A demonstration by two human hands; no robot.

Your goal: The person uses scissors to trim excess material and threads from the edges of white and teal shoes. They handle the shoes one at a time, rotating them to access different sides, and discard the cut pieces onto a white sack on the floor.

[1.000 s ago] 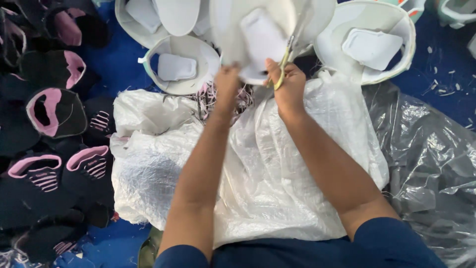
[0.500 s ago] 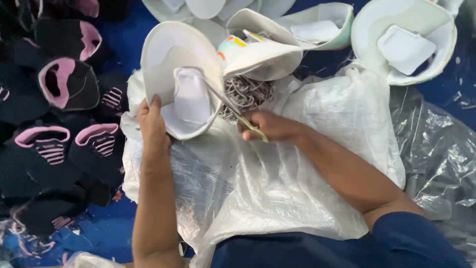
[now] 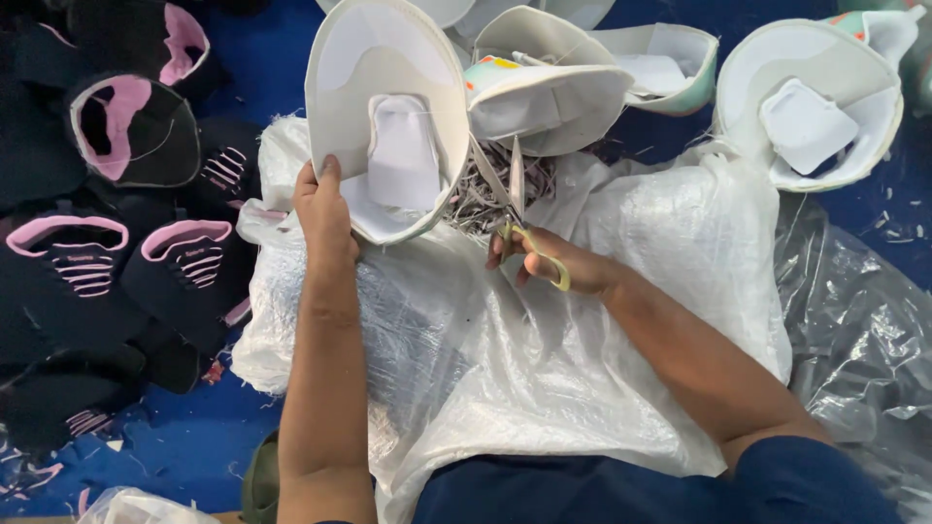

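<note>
Across the lap, a white woven sack (image 3: 544,369) spreads as the work surface, blue floor (image 3: 194,456) beyond it. At nine o'clock lies a heap of black and pink shoe uppers (image 3: 107,243); at twelve to two o'clock sit more white uppers (image 3: 815,116). Left hand (image 3: 325,218) grasps the white shoe upper (image 3: 388,116) at its lower left edge, thumb on the inner face, fingers wrapped behind. That piece stands just above the sack's top edge, long axis running six to twelve o'clock, rounded end toward twelve, inner lining facing the camera. Right hand (image 3: 553,257) is closed through the yellow loops of the scissors (image 3: 515,209), blades parted slightly, tips toward twelve, just right of the upper. Judgement: trimming goes best with the edge held taut, short snips close to the seam, offcuts falling onto the thread scraps (image 3: 495,189) below.
</note>
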